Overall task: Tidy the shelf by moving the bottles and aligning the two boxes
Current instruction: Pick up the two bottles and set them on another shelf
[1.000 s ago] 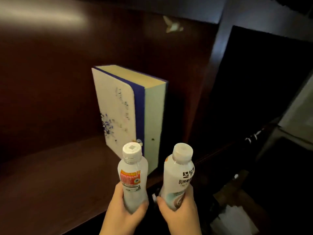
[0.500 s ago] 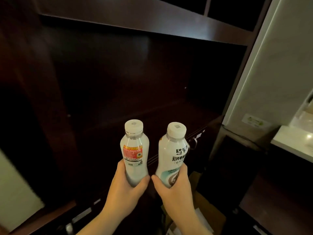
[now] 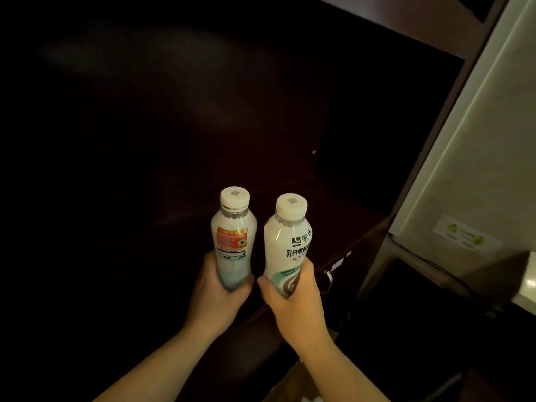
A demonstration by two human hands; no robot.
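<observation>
I hold two white plastic bottles upright, side by side, in front of a dark wooden shelf compartment (image 3: pixel 333 227). My left hand (image 3: pixel 217 297) grips the lower part of the left bottle (image 3: pixel 234 239), which has a red-orange label and a white cap. My right hand (image 3: pixel 293 303) grips the lower part of the right bottle (image 3: pixel 287 245), which carries black lettering and a teal and brown band. The bottles are a small gap apart and both hang above the shelf's front edge. No box is in view.
The compartment behind the bottles is very dark. A pale wall panel (image 3: pixel 470 158) with a small sticker (image 3: pixel 464 236) rises at the right, beside the shelf's side post (image 3: pixel 385 256). A small metal handle (image 3: pixel 329 280) shows below the shelf edge. A cardboard piece (image 3: pixel 295 384) lies low down.
My view has swung right: the white and blue box has left the frame. Both hands have carried the bottles along to this dark compartment, now slightly closer to it.
</observation>
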